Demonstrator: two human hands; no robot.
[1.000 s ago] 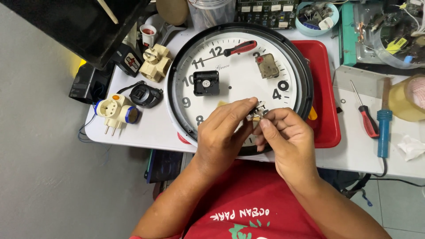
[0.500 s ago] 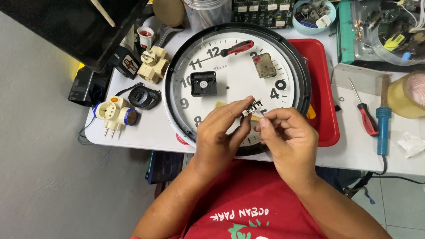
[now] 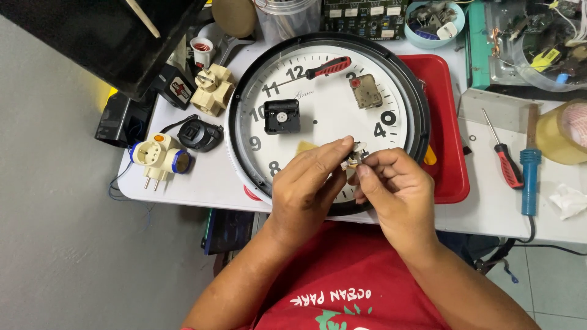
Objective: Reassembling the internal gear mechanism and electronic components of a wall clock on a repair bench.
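Note:
A large round wall clock [image 3: 330,116] with a white face and black rim lies flat on the table. Over its lower edge, my left hand [image 3: 306,183] and my right hand [image 3: 394,189] pinch a small white clock part [image 3: 353,157] together between their fingertips. On the clock face rest a black square clock movement [image 3: 282,116], a red-handled screwdriver [image 3: 327,67] and a small brownish mechanism piece [image 3: 366,91].
A red tray [image 3: 446,122] sits under the clock's right side. To the left lie beige plug adapters [image 3: 160,157] and a black plug [image 3: 199,134]. At right are a red screwdriver [image 3: 504,160], a blue soldering iron [image 3: 529,174] and a tape roll [image 3: 565,131].
Both hands have stayed over the clock's lower edge, shifting their fingers slightly on the small part. The view has tilted a little.

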